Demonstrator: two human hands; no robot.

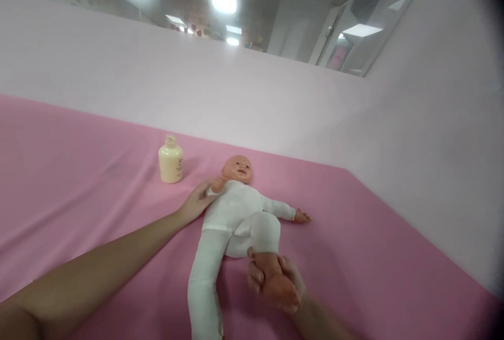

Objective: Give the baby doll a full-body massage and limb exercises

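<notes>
A baby doll with a white cloth body lies on its back, its head towards the wall. My left hand is closed at the doll's bent arm, beside the small plastic hand; the fingertips are partly hidden and slightly blurred. Lower down, my right hand wraps around the doll's bare lower leg, just above the foot. That leg is bent at the knee, while the other leg lies stretched out towards me. The doll's other arm reaches out to the right.
A cream pump bottle stands to the left of the doll's head. Pink cloth, wrinkled on the left, covers the surface. A pale wall rises behind and to the right, with a mirror or glass pane above it.
</notes>
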